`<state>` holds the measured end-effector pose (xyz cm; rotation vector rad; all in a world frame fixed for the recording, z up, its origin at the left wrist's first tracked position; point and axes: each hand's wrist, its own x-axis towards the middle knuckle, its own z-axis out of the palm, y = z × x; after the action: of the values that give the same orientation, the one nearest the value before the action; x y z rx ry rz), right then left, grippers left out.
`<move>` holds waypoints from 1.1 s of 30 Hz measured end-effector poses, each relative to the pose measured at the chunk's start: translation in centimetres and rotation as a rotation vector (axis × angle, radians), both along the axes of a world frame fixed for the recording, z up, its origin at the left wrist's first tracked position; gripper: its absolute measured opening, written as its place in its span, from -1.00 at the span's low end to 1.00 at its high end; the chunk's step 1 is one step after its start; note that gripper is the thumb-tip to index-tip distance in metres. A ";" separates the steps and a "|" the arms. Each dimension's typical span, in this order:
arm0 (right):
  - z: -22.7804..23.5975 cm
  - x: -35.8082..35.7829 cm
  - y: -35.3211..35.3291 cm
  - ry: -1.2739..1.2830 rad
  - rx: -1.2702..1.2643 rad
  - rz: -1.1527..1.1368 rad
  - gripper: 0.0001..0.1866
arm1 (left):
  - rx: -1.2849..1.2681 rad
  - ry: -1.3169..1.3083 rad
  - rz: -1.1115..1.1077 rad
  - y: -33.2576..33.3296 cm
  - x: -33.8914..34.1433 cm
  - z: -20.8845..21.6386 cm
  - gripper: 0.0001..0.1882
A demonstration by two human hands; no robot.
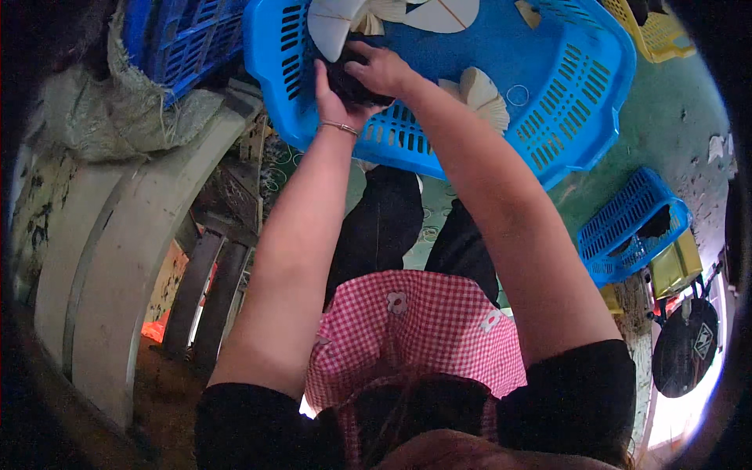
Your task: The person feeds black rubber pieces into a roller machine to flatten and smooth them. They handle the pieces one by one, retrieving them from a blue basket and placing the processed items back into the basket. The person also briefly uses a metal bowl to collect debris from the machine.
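Observation:
Over the near left rim of a large blue plastic basket (478, 59), both my hands are on a dark black bundle (356, 84). Its kind is too dark to make out. My left hand (338, 103), with a bracelet at the wrist, supports it from below and the left, thumb pointing up. My right hand (382, 70) curls its fingers over the top and right side. Just behind the bundle lies a white curved flat piece (329, 30). Another white piece (442, 14) with a thin brown band is farther back. Fanned cream-coloured stacks (484, 100) lie inside too.
At left stand a dark blue crate (188, 43), rough sacking (125, 117) and a pale curved bench-like piece (149, 211). Right of me are a smaller blue basket (634, 227), a yellow container (677, 262) and a round black stool seat (685, 348). A yellow basket (650, 31) stands far right.

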<state>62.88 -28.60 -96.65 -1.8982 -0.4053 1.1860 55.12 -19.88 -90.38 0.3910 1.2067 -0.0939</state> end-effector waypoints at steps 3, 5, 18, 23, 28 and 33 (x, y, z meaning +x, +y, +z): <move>6.4 -1.5 -3.9 -0.075 0.102 -0.171 -0.42 | 0.011 -0.019 -0.099 -1.8 -1.0 3.0 -0.24; 12.1 -2.0 -6.9 -0.141 0.153 -0.292 -0.45 | 0.046 -0.022 -0.160 -4.3 -0.7 8.0 -0.28; 69.4 -14.2 -19.9 -0.316 0.416 0.021 -0.43 | 0.253 -0.445 0.198 -18.4 -17.5 64.2 -0.16; 83.1 -18.0 -15.2 -0.583 0.708 0.353 -0.42 | 0.364 -0.737 0.418 -16.0 -24.5 79.0 -0.10; 86.8 -22.1 -3.8 -0.716 0.887 0.650 -0.41 | 0.451 -0.948 0.760 -9.6 -30.5 79.3 -0.15; 83.4 -26.9 4.8 -0.916 0.837 0.867 -0.35 | 0.329 -0.885 0.936 -0.8 -36.2 71.9 -0.42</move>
<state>35.95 -23.84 -13.24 -1.3644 -2.0032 0.3465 18.94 -20.73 -18.43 0.0832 0.4190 1.0002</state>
